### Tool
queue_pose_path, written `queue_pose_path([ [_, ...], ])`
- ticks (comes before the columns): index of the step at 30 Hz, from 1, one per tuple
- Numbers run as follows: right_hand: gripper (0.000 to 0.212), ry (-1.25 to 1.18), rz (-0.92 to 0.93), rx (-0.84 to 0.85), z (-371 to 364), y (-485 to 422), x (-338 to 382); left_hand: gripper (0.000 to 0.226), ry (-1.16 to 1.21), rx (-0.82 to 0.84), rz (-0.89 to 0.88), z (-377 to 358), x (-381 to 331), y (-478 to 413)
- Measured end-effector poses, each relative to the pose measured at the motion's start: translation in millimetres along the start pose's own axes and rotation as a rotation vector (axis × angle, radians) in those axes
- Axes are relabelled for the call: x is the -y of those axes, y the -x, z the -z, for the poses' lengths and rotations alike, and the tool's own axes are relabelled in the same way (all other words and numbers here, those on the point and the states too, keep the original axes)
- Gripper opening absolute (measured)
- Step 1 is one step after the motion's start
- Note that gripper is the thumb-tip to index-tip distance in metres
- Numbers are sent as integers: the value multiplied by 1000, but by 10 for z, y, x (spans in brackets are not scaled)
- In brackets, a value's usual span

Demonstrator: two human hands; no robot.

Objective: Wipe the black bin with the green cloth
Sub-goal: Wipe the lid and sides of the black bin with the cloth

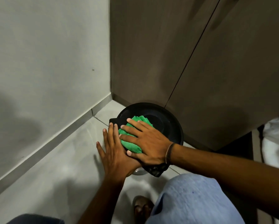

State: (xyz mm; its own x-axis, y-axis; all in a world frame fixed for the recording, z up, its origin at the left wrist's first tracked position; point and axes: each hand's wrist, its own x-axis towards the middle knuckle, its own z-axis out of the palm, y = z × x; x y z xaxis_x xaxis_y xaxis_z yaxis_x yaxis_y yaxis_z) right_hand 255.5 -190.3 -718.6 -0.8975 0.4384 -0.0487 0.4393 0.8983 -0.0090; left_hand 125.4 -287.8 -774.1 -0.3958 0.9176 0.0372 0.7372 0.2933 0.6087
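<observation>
A round black bin with a closed lid stands on the floor in the corner, against the brown cabinet. A folded green cloth lies on the near left part of the lid. My right hand lies flat on the cloth with its fingers spread, pressing it onto the lid. My left hand rests flat against the bin's left side, fingers straight and pointing away from me, partly under my right hand. A black bin liner sticks out under the rim near my right wrist.
A grey wall with a skirting strip runs along the left. Brown cabinet doors rise behind the bin. A white bag hangs at the right edge. My knee in blue cloth and a brown shoe are on the tiled floor.
</observation>
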Motion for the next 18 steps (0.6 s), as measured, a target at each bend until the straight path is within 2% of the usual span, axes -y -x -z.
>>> queue_pose_path([
  [8,62,27,137,11,-27,502,-76,151,-27,23,-2,-13,37,-30],
  [12,61,10,184,-21,-122,703,-260,166,20,61,13,12,-2,-33],
  [15,67,53,213,-57,-293,950,-516,183,70,107,24,32,2,-43],
  [18,81,168,208,-74,-483,1313,-778,189,87,115,27,27,6,-43],
])
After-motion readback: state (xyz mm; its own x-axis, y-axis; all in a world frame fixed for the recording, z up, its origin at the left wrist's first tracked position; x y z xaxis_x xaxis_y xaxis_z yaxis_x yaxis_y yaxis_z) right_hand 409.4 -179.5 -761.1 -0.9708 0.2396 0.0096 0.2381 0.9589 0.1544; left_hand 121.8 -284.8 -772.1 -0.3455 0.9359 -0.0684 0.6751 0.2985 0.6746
